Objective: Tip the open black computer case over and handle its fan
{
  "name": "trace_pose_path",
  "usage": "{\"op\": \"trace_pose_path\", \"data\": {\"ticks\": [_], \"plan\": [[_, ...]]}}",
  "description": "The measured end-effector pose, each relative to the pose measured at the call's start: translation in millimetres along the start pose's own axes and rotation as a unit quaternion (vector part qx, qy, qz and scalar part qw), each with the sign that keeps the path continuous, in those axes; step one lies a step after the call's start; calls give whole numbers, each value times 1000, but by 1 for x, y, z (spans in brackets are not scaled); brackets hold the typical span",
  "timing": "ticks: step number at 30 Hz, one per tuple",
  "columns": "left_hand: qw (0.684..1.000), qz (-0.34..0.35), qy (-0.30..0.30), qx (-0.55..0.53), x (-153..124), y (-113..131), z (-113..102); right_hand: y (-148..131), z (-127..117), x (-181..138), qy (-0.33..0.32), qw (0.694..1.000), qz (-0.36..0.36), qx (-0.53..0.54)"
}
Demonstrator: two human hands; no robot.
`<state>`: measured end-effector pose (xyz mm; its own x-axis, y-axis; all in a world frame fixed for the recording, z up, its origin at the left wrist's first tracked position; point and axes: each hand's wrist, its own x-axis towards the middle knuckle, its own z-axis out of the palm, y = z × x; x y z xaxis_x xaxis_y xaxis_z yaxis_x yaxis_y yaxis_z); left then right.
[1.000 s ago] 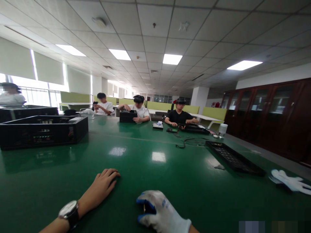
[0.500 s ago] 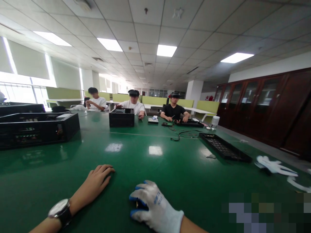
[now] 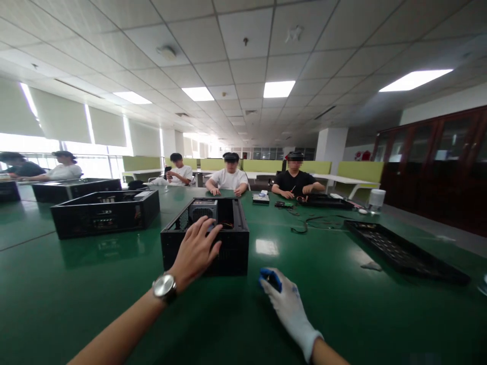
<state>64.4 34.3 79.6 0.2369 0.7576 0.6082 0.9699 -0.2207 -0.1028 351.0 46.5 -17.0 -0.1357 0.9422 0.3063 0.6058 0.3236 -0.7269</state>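
A black computer case (image 3: 207,253) stands close in front of me, its open top showing a power supply (image 3: 204,209) and some cables inside. Over its near edge reaches my left hand (image 3: 198,246), bare with a watch at the wrist, fingers spread; whether the fingertips touch the case I cannot tell. To the right of the case, low over the green table (image 3: 228,314), my right hand (image 3: 285,294) wears a white glove with blue fingertips. Its fingers curl together around something small and dark that I cannot make out.
Another open case (image 3: 106,220) stands at the left. A long black panel (image 3: 403,251) lies at the right, with cables (image 3: 319,222) behind it. Across the table sit several people, one handling parts near a green circuit board (image 3: 283,205). A clear bottle (image 3: 376,203) stands far right.
The computer case has come across the table from the far side towards me. My left hand has risen from the tabletop to it. My right hand has moved forward; the view has turned left.
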Motion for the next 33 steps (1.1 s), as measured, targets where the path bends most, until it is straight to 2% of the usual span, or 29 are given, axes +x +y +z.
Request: {"op": "trace_pose_path", "data": {"ticks": [3,5,8,11,13,15,17,19,21,22,24,26,28,30,32,33], "plan": [[995,-41,-88,9,47,-1,-14,15,-7,9,20,1000,19,12],[992,-41,-118,7,54,-1,-23,19,-12,11,37,997,39,53],[989,-24,-146,0,25,11,-50,16,-18,12,63,992,35,102],[978,52,-196,-39,-30,37,-105,9,-23,12,78,988,24,134],[948,111,-278,-113,-62,55,-150,6,-26,10,78,985,28,149],[911,122,-355,-173,-78,67,-188,7,-29,4,73,984,39,157],[897,158,-371,-181,-81,66,-205,10,-33,-6,67,983,55,160],[883,271,-349,-155,-77,56,-198,12,-41,-19,70,983,73,154],[849,390,-337,-113,-73,41,-175,9,-55,-34,89,984,80,128],[834,427,-339,-83,-72,35,-162,4,-65,-42,105,985,79,111],[818,456,-350,-20,-69,28,-139,-10,-88,-55,141,985,67,78],[807,463,-365,24,-65,27,-127,-32,-116,-64,160,984,30,75],[800,464,-379,36,-61,28,-128,-60,-144,-70,149,986,-33,72],[804,458,-379,23,-58,28,-142,-94,-166,-69,105,987,-121,9],[822,432,-370,-18,-57,22,-166,-133,-172,-64,51,974,-201,-87],[834,412,-364,-46,-58,16,-181,-154,-168,-59,26,963,-235,-131]]}}
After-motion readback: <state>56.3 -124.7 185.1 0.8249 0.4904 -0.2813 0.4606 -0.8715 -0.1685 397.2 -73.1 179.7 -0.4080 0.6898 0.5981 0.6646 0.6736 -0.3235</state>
